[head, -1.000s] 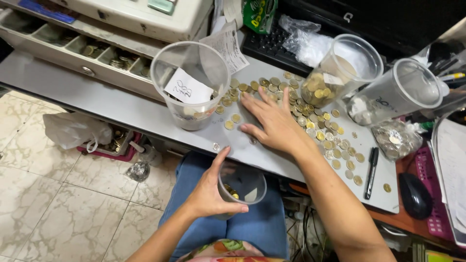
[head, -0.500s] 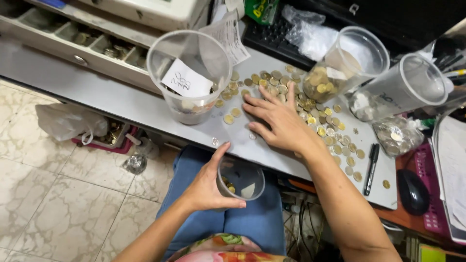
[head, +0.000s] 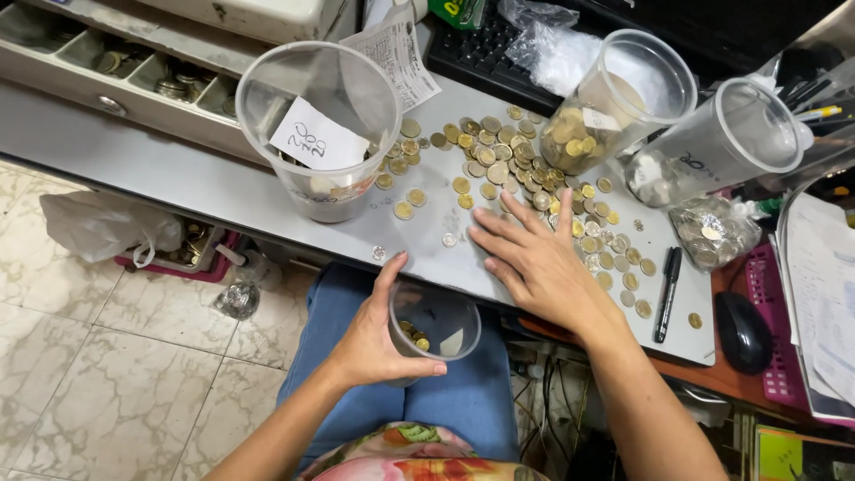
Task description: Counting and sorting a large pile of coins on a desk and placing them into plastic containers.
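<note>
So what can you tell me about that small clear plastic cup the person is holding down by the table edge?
The small clear plastic cup is round, see-through and open-topped, held upright just below the edge of the grey table, above the person's blue-trousered lap. The left hand wraps its side, thumb along the near rim, fingers reaching up to the table edge. A few gold-coloured coins lie at its bottom; otherwise it is nearly empty.

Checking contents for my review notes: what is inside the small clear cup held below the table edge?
A few gold coins lie at the bottom of the small cup, held by the left hand. The palm and fingers cover part of the cup's wall, so any coins there are hidden.
</note>
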